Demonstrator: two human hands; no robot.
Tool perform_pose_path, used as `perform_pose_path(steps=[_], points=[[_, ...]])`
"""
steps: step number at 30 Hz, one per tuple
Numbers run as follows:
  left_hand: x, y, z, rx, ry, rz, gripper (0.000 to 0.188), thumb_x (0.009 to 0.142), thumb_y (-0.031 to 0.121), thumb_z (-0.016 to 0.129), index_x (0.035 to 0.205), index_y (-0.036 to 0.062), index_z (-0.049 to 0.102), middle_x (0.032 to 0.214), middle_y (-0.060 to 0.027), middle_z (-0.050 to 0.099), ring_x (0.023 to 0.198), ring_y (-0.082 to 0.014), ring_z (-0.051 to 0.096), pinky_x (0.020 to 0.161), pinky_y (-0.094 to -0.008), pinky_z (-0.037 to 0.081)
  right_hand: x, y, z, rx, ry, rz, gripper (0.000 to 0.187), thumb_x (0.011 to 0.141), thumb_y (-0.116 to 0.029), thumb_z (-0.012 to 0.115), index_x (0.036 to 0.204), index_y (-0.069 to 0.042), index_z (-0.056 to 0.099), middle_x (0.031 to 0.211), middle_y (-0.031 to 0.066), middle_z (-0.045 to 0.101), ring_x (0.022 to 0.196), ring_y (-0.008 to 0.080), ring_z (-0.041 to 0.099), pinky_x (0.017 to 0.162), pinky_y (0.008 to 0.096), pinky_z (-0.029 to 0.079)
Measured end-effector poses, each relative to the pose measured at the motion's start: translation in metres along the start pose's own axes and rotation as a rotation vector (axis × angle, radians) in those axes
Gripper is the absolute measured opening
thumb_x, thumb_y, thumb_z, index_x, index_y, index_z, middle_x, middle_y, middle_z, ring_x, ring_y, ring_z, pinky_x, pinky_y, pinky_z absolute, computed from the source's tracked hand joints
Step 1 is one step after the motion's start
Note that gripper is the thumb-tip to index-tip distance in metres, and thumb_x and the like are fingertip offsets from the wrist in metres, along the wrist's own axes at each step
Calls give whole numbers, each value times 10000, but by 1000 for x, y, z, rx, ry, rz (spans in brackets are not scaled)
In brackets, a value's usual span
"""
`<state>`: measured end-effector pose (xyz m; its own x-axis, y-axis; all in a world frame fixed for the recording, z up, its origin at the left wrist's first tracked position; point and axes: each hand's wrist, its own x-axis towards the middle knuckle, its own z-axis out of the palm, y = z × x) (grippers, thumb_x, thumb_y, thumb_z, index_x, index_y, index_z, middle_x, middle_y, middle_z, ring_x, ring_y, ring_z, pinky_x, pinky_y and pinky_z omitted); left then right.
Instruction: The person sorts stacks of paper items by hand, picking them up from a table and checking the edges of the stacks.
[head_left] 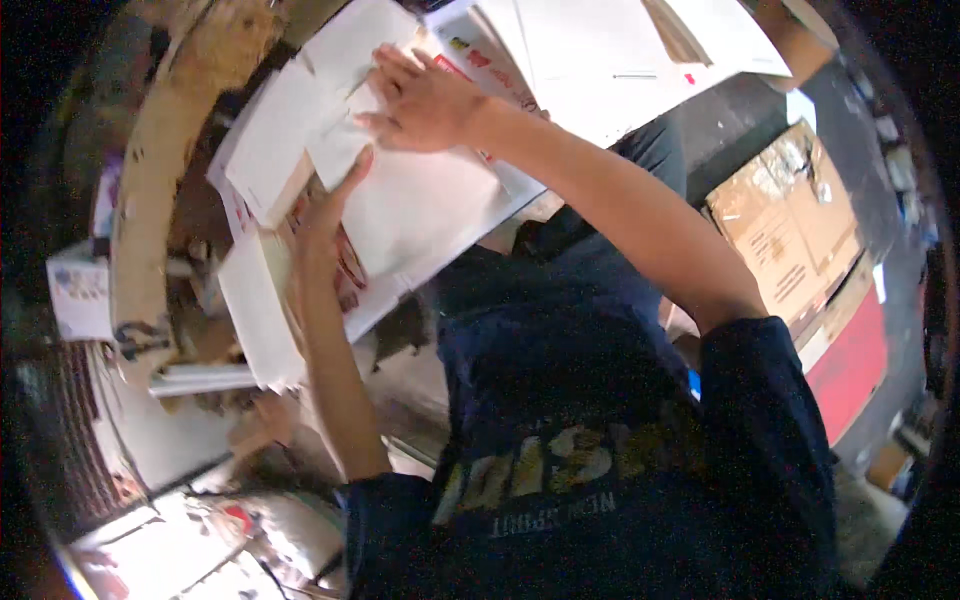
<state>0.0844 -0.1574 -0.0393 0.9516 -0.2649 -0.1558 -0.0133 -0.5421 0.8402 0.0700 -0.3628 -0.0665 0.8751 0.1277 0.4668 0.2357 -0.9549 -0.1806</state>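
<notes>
My right hand (425, 102) lies on white paper (415, 195) at the upper middle, its fingers spread and pressing down on the sheet. Beside it, my left hand (335, 205) is seen edge-on at the paper's left edge, with one digit stretched out and the other fingers mostly hidden. A white paper stack (268, 150) sits just beyond the left hand. Another thick stack (262, 305) stands next to my left wrist. Under the white paper, a printed sheet (350, 262) with red marks shows along the edges.
More white paper stacks (600, 65) lie at the upper right. A flattened cardboard box (790, 225) and a red panel (848, 368) are on the right. On the left are a curved wooden board (150, 200), dark scissors (142, 338) and a white box (80, 290).
</notes>
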Motion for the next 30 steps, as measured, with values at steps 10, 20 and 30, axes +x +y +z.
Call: perform_pose_path(steps=[10, 20, 30], points=[[8, -4, -2, -51, -180, -83, 1040, 675, 622, 786, 1489, 151, 342, 1388, -83, 498, 1196, -250, 539, 891, -442, 483, 2, 0, -13, 147, -208, 49, 815, 980, -540, 291, 1469, 110, 238, 1554, 279, 208, 1455, 409, 178, 1170, 510, 235], [4, -6, 20, 173, 107, 236, 861, 763, 698, 660, 1391, 126, 523, 1301, -106, 590, 1125, -212, 571, 929, -365, 475, -4, 10, -6, 107, -159, -13, 815, 975, -514, 346, 1427, 159, 263, 1510, 341, 230, 1445, 436, 178, 1164, 504, 249], [-18, 7, 30, 63, 60, 211, 722, 790, 614, 697, 1259, 69, 626, 1157, -82, 672, 1060, -208, 600, 930, -346, 459, -49, -2, -9, 2, 63, 142, 785, 1014, -475, 277, 1446, 173, 182, 1505, 366, 216, 1444, 470, 141, 1183, 531, 139]])
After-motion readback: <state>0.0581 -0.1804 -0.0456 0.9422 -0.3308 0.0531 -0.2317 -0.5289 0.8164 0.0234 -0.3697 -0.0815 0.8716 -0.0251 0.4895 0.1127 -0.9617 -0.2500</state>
